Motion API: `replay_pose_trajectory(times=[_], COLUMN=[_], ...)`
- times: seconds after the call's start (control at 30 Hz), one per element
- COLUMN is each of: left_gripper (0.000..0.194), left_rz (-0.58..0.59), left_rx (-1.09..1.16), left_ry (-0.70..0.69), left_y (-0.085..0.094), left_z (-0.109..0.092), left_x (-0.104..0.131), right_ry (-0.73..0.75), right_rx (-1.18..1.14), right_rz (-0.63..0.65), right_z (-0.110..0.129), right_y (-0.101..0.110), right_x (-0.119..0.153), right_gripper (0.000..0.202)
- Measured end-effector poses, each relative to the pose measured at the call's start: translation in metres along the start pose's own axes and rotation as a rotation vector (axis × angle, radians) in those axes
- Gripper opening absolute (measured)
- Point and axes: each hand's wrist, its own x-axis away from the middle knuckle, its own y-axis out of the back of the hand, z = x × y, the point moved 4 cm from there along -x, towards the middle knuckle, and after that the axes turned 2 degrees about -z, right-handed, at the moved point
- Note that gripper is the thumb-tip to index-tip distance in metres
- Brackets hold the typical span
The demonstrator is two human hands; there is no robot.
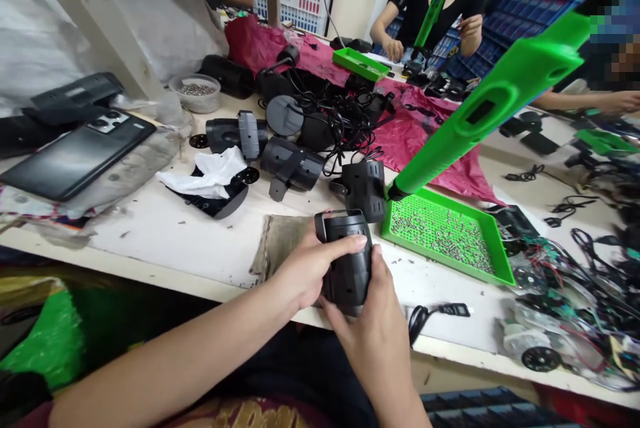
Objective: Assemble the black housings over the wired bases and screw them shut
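Observation:
Both hands grip a black plastic housing (347, 261), barrel-shaped with slots, at the table's front edge. My left hand (313, 268) wraps its left side, thumb across the top face. My right hand (383, 308) holds the right side and lower end. Under the housing lies a greyish-brown cloth (283, 241). Just beyond stands another slotted black housing (367, 188). A green electric screwdriver (475, 121) slants over the right side, tip down near a green tray (450, 241) of small screws. No hand of mine touches it.
Left are a smartphone (80, 148), a round tub of screws (196, 93), more black housings (293, 165) and a white wrapper (210, 175). Wires and small parts (565, 308) crowd the right. A black cable (440, 315) lies near the front edge. Other people work across the table.

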Motion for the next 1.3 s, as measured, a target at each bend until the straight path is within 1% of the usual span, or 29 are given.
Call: replay_pose_trajectory(times=[0.1, 0.27, 0.37, 0.43, 0.5, 0.6, 0.67, 0.73, 0.8, 0.83, 0.87, 0.9, 0.93, 0.97, 1.0, 1.03, 1.1, 1.2, 1.3], left_gripper=[0.046, 0.046, 0.043, 0.041, 0.043, 0.041, 0.037, 0.032, 0.026, 0.024, 0.023, 0.023, 0.023, 0.024, 0.025, 0.027, 0.028, 0.028, 0.026], left_rz=[-0.014, -0.073, -0.083, -0.066, -0.021, 0.026, -0.014, -0.075, -0.13, -0.162, -0.189, -0.219, -0.245, -0.259, -0.269, -0.276, -0.283, -0.29, -0.302], left_rx=[0.035, 0.046, 0.044, 0.063, 0.089, 0.065, 0.043, 0.047, 0.07, 0.083, 0.093, 0.102, 0.107, 0.106, 0.102, 0.098, 0.091, 0.081, 0.072], left_ry=[-0.03, -0.046, -0.064, -0.084, -0.113, -0.146, -0.145, -0.116, -0.039, 0.004, 0.039, 0.066, 0.08, 0.082, 0.076, 0.07, 0.063, 0.083, 0.089], left_y=[-0.001, -0.002, -0.002, -0.001, 0.0, 0.002, 0.006, 0.012, 0.017, 0.019, 0.021, 0.022, 0.023, 0.023, 0.022, 0.022, 0.02, 0.019, 0.017], left_z=[0.002, 0.004, 0.005, 0.007, 0.009, 0.012, 0.012, 0.01, 0.008, 0.007, 0.006, 0.005, 0.004, 0.003, 0.002, 0.001, 0.0, 0.001, 0.001], left_x=[0.0, 0.0, 0.002, 0.004, 0.006, 0.008, 0.007, 0.005, 0.002, 0.001, 0.0, 0.0, 0.0, 0.0, 0.001, 0.001, 0.003, 0.004, 0.004], right_ry=[-0.005, -0.015, -0.03, -0.029, -0.013, -0.005, 0.009, 0.012, -0.059, -0.123, -0.192, -0.255, -0.297, -0.314, -0.306, -0.28, -0.198, -0.085, -0.03], right_rx=[0.022, 0.04, 0.034, 0.026, 0.019, 0.004, -0.028, -0.11, -0.208, -0.244, -0.267, -0.281, -0.295, -0.315, -0.338, -0.359, -0.368, -0.293, -0.21], right_rz=[-0.055, -0.065, -0.077, -0.082, -0.081, -0.079, -0.048, 0.025, 0.068, 0.061, 0.047, 0.034, 0.03, 0.034, 0.042, 0.046, 0.026, -0.038, -0.108], right_z=[0.002, 0.004, 0.002, 0.002, 0.003, 0.006, 0.007, 0.005, -0.003, -0.009, -0.016, -0.021, -0.026, -0.028, -0.029, -0.027, -0.021, -0.012, -0.009], right_y=[-0.001, -0.002, -0.003, -0.005, -0.007, -0.008, -0.004, 0.003, 0.012, 0.017, 0.021, 0.025, 0.027, 0.028, 0.027, 0.027, 0.026, 0.026, 0.025], right_x=[0.0, 0.0, 0.0, 0.002, 0.004, 0.007, 0.007, 0.007, 0.008, 0.008, 0.009, 0.01, 0.01, 0.011, 0.011, 0.01, 0.009, 0.007, 0.008], right_gripper=[0.085, 0.08, 0.08, 0.081, 0.083, 0.087, 0.085, 0.085, 0.088, 0.086, 0.078, 0.065, 0.047, 0.029, 0.018, 0.014, 0.011, 0.008, 0.007])
